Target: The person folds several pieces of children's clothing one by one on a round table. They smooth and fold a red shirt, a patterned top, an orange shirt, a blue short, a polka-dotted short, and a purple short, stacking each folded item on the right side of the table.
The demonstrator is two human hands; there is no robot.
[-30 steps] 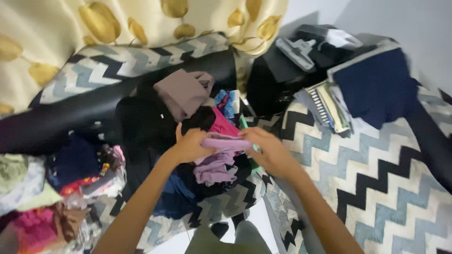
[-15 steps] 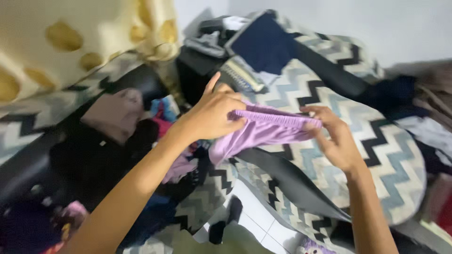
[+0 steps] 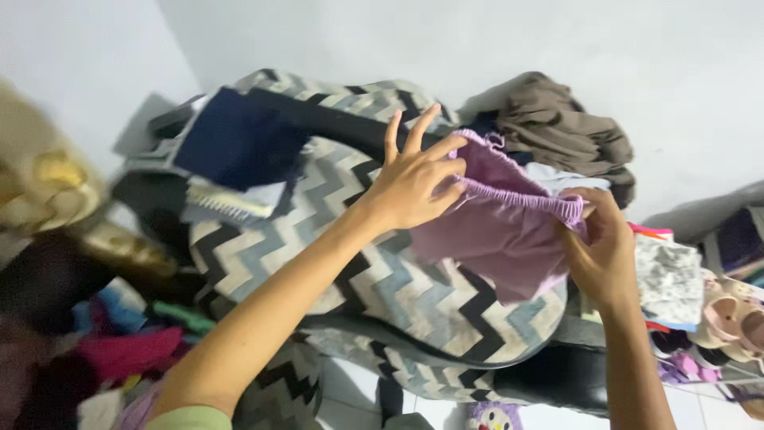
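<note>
Garment: purple shorts [image 3: 497, 231], held above the chevron cushion [image 3: 398, 295]
Left hand [image 3: 414, 179]: fingers pinch waistband, two splayed
Right hand [image 3: 601, 247]: fingers clamp opposite end, stretching elastic flat for inspection

Bare forearms, one short olive-green sleeve

The left hand [image 3: 414, 179] and right hand [image 3: 602, 251] wear no rings, watch or gloves; a soft olive-green fabric sleeve edge [image 3: 191, 418] shows at the left upper arm.
</note>
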